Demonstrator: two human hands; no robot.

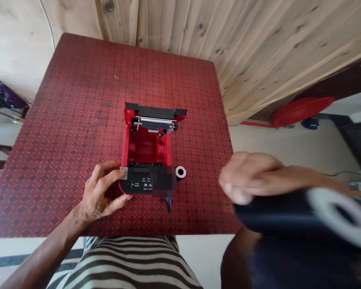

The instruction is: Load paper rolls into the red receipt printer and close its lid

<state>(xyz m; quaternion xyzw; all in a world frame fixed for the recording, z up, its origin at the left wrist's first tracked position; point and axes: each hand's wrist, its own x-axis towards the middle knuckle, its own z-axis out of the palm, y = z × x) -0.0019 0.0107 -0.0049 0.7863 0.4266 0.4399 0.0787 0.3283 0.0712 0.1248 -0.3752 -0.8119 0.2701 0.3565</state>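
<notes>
A small red and black roll-paper printer [146, 144] stands on the table with its lid [156, 114] raised, and its red roll compartment shows nothing inside. My left hand [100, 190] grips the printer's near left corner, fingers on the black top panel and thumb low at the front. Beside the printer's right side is a small dark roll [181, 173] with a white ring end, partly behind a pixelated patch. Off the table's right edge, my right hand [249, 176] is closed on a larger-looking dark roll [276, 214] with a white end; both are blurred by motion.
The table [78, 100] has a red patterned cover and stands against a wooden plank wall [198, 28]. A red round object [302, 110] is on the far right, near a dark blue item [309, 123]. Striped clothing [132, 265] shows below the near edge.
</notes>
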